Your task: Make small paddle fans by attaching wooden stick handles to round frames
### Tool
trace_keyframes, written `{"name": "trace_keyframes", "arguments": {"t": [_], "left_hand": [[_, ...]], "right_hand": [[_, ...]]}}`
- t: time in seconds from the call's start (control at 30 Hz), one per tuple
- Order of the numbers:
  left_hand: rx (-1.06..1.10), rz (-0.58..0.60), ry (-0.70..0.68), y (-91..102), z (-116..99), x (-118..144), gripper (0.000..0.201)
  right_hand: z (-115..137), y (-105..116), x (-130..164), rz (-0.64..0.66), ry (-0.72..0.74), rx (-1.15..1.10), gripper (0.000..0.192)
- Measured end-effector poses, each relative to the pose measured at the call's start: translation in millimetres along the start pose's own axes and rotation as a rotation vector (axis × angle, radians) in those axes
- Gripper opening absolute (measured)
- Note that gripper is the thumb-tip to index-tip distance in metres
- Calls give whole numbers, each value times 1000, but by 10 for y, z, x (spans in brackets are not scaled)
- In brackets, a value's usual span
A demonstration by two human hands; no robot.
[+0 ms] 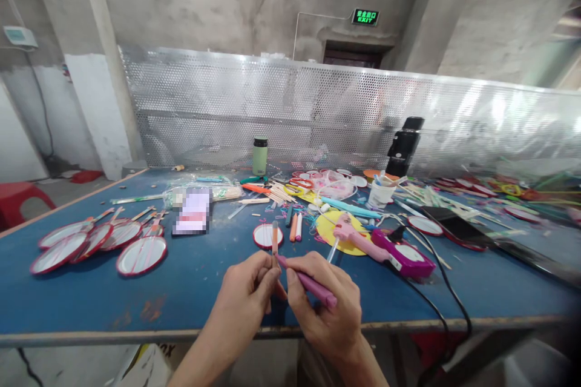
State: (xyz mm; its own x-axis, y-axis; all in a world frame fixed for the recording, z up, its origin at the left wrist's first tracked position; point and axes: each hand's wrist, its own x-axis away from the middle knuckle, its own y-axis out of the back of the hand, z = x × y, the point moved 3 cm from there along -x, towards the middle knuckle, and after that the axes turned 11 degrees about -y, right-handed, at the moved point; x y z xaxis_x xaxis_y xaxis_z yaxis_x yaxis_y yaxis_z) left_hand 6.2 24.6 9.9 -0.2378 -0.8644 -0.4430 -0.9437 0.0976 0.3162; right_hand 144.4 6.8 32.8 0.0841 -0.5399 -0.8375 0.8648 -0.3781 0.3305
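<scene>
Cluttered blue table against a perforated metal screen, concrete walls, left hand pinching an orange stick, right hand gripping a purple pen.

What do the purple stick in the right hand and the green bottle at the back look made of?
Purple stick: smooth, evenly coloured, probably plastic, though painted wood is possible. Green bottle: matte pale green body with dark cap, likely coated metal or plastic; too far to tell.
</scene>
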Motion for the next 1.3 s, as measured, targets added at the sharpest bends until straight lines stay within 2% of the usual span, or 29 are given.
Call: {"name": "trace_keyframes", "arguments": {"t": [0.17, 0.3, 0.47, 0.6, 0.8, 0.97, 1.13, 1.3], "left_hand": [[6, -1, 4, -2, 12, 8, 33], [3, 2, -8, -3, 22, 11, 33], [5, 5, -1, -1, 16, 11, 34], [2, 4, 0, -2, 14, 2, 34], [-4, 9, -3, -5, 27, -1, 34], [-9, 11, -10, -6, 20, -3, 34], [22, 11, 0, -15, 48, -8, 34], [7, 5, -2, -9, 35, -4, 35]], "right_hand": [[9, 18, -10, -43, 7, -11, 16], [13, 10, -18, -4, 1, 5, 16], [10, 16, -10, -43, 14, -2, 16], [5, -2, -13, -5, 2, -4, 16], [9, 13, 15, -59, 12, 1, 14], [-5, -2, 10, -10, 8, 1, 15], [0, 10, -5, -51, 13, 10, 15], [3, -1, -2, -15, 4, 2, 14]]}}
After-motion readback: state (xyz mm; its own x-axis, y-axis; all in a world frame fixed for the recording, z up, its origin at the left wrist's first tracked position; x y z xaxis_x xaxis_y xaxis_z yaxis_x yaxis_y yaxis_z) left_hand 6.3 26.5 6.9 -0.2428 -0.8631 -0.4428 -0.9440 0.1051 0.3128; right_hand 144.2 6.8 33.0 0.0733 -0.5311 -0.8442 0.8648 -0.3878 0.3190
